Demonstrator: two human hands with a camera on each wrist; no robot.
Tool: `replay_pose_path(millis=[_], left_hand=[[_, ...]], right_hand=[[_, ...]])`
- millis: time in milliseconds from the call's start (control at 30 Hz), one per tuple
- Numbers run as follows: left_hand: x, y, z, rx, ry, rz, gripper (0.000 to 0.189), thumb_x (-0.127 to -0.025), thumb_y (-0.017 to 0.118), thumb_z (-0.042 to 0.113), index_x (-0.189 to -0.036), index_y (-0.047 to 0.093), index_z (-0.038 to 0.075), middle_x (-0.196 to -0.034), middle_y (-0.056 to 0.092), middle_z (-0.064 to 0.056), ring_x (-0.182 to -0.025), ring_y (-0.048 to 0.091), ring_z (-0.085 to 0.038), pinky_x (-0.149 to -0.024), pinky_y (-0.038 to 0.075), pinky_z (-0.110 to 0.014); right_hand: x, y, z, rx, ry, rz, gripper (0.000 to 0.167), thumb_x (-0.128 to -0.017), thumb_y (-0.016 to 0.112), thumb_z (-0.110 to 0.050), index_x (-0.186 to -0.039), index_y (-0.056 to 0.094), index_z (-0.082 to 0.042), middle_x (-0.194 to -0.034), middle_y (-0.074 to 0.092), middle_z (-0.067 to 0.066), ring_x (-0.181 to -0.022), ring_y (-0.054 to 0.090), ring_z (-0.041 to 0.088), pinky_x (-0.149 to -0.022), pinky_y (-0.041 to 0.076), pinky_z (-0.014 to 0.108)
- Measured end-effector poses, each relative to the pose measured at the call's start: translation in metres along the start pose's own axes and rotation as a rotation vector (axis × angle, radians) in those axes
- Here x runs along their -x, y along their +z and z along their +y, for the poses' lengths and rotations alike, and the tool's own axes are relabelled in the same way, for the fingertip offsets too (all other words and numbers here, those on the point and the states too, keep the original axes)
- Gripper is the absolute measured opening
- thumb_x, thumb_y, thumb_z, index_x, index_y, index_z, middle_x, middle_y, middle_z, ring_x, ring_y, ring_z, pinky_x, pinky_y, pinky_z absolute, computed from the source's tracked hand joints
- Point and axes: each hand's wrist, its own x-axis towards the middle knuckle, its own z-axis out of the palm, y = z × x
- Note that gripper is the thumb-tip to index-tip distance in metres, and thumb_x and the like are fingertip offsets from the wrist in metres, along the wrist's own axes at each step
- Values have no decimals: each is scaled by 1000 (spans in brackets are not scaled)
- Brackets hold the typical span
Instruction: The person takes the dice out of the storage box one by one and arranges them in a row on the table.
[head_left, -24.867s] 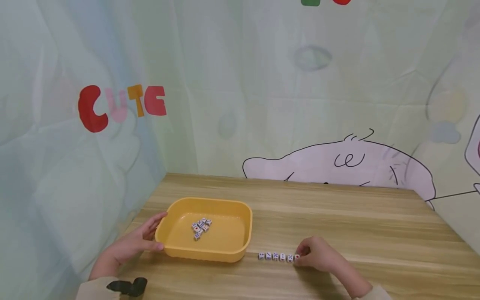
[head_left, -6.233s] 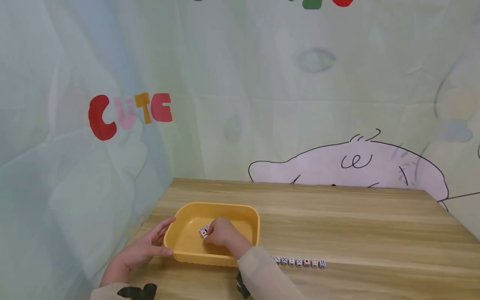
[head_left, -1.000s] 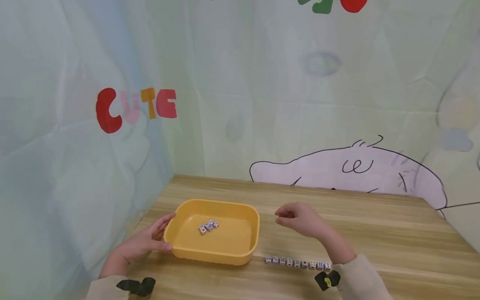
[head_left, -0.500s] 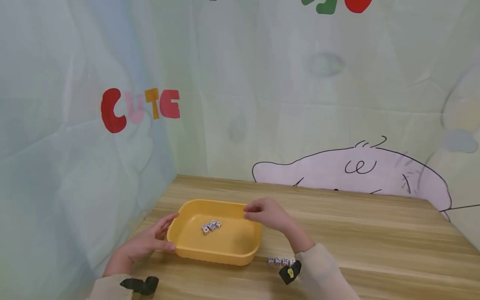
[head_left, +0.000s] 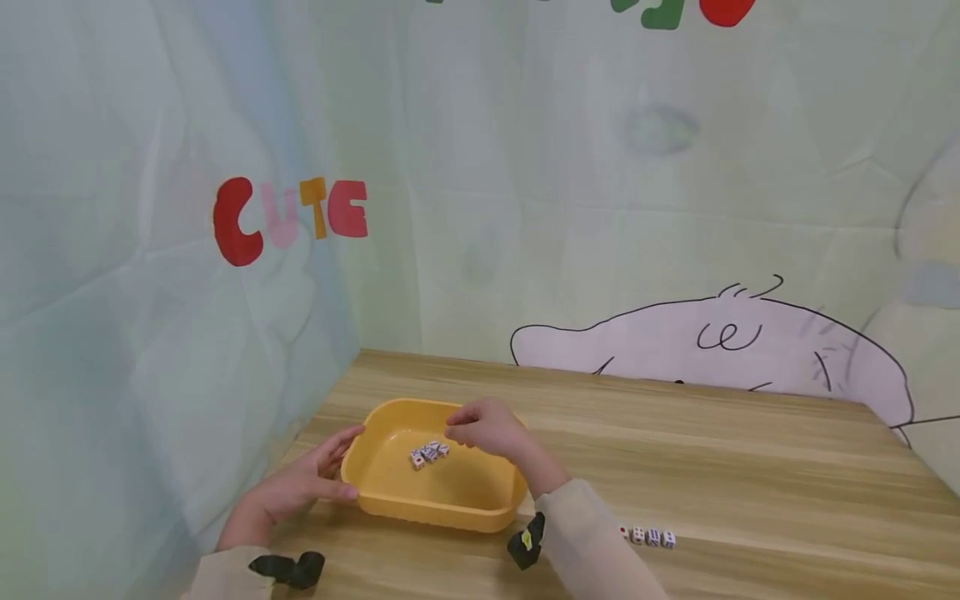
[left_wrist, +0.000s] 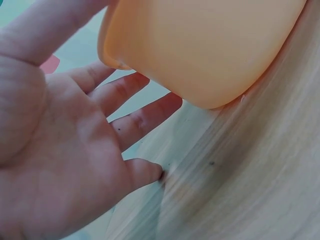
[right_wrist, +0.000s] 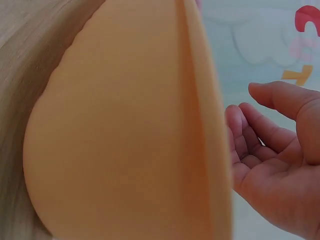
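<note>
Left hand (head_left: 303, 485) — fingers spread, touching the yellow tray (head_left: 431, 513) at its left end. Right hand (head_left: 487, 427) — fingers loosely bent, holding nothing — above the tray, near clustered dice (head_left: 429, 454). Dice row (head_left: 647, 537): on table (head_left: 750, 475).

The light is soft and even, a little dim in the head view. On the right side inside the tray (head_left: 435, 513) lies a weak shadow. Both wrist views look hazy; the right one shows it blurred.
</note>
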Motion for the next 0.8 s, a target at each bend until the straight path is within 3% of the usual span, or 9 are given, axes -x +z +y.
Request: replay_pose_path(millis=[133,333,500,567,633,733,800], left_hand=[[0,1,1,-16,-1,4,93,-85,70,6,-151,6,-4,-154,14,-33,-137,26,-41,-98,35,-23],[1,3,2,-38,-11,17,92,-85,71,7,-151,8,-3,-154,15,-32,-138,23,-43,-103,31,-31],[2,3,1,-20,-6,18,91,-85,70,6,-151,8,-3,-155,14,-31,-138,19,-44,-99,31,-22],[2,3,1,-10,-1,12,91,-85,70,6,-151,8,-3,-155,14,-32,-138,25,-38,-97,32,-18],[2,3,1,3,0,3,91,-86,70,6,-151,8,-3,-155,13,-31,-136,33,-24,-95,32,-15],[2,3,1,20,11,-10,91,-86,69,6,-151,7,-3,-155,11,-33,-125,40,-1,-94,34,-13],[2,3,2,31,14,-14,91,-86,69,6,-151,6,-3,-155,10,-33,-119,41,7,-94,35,-12]], right_hand=[[-8,8,2,-99,30,9,24,-87,70,-16,-105,71,-1,-91,71,5,-79,62,17,-77,54,37],[-18,21,12,-178,62,42,23,-85,70,-8,-103,70,5,-87,70,8,-72,59,14,-70,54,29],[-21,33,17,-162,104,85,21,-83,71,-7,-99,71,6,-72,64,3,-63,54,12,-61,48,24],[-21,36,19,-141,118,106,19,-82,72,-7,-97,71,5,-68,61,1,-61,52,11,-57,45,22],[-21,38,21,-124,126,124,18,-81,72,-6,-95,71,5,-66,60,1,-59,51,10,-55,43,21],[-21,40,22,-79,125,145,18,-80,73,-6,-93,71,5,-68,62,3,-61,53,10,-56,44,21],[-22,41,22,-49,120,152,18,-79,74,-6,-93,71,6,-71,65,5,-62,54,11,-57,46,22]])
